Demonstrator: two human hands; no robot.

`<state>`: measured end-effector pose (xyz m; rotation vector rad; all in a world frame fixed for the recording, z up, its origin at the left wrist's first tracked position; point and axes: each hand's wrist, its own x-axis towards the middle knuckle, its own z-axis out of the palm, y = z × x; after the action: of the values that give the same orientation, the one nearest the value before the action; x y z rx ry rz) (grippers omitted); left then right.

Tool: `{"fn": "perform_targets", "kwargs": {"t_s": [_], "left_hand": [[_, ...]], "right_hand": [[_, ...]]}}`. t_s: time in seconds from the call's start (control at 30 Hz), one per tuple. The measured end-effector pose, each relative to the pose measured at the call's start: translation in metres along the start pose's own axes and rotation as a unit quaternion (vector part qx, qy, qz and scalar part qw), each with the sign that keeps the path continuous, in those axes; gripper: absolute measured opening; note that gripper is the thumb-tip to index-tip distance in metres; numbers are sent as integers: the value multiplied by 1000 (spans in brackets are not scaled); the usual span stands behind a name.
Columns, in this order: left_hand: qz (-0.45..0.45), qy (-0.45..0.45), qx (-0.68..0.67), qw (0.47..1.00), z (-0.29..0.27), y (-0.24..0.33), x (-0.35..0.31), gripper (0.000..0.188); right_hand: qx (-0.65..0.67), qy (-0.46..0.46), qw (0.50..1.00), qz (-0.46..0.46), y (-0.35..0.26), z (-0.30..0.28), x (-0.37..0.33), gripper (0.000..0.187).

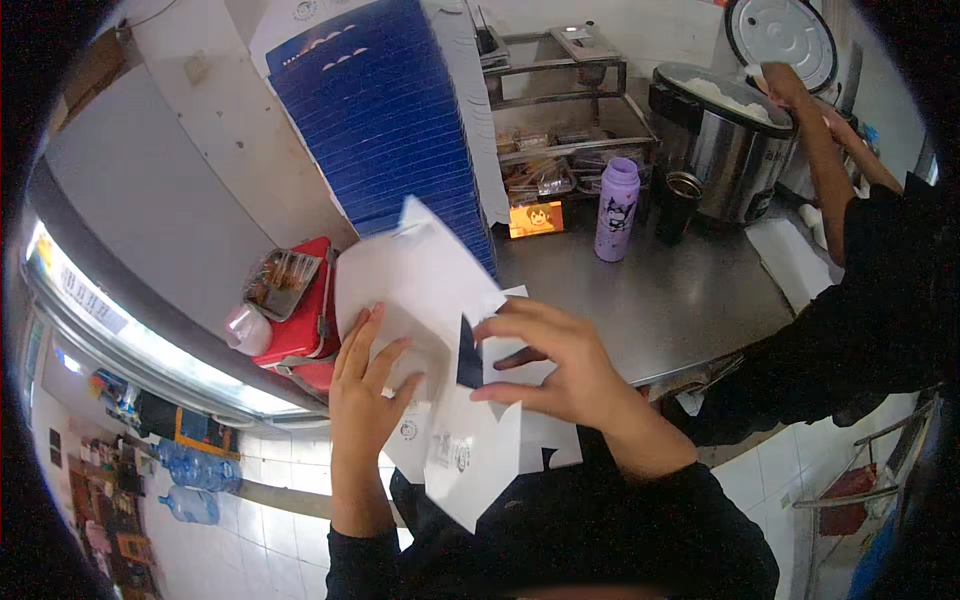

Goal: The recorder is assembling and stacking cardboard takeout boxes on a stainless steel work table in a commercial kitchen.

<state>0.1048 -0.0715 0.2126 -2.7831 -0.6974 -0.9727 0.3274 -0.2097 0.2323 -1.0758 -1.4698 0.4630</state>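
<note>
A white cardboard box blank (pixel 400 265), partly folded up, stands in front of me with its panels at angles. My left hand (pixel 365 400) lies against its inner left side, fingers spread and stretched out. My right hand (pixel 560 365) curves round the right-hand flap, thumb and fingertips bent onto the card; a dark blue patch shows between them. Small grey print marks the lower panel. Under the folded blank lie more white card pieces (pixel 550 435), partly hidden by it and by my right arm.
Behind stands a tall stack of blue cartons (pixel 385 120). A red case (pixel 300 325) bears a clear food tray (pixel 283 283). On the steel counter (pixel 670 320) are a purple bottle (pixel 617 215), a dark cup (pixel 680 205), a lit phone (pixel 537 219) and a rice cooker (pixel 735 150), where a co-worker's arms (pixel 825 165) reach.
</note>
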Motion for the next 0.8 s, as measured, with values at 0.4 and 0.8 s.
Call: {"fn": "perform_targets", "kwargs": {"t_s": [0.4,0.8], "left_hand": [[-262,176,-803,505,16,21,-40,19],[-310,191,-720,590,27,49,-43,9]], "right_hand": [[123,-65,980,-141,37,39,-20,53],[-187,-108,961,-175,36,11,-28,48]]}}
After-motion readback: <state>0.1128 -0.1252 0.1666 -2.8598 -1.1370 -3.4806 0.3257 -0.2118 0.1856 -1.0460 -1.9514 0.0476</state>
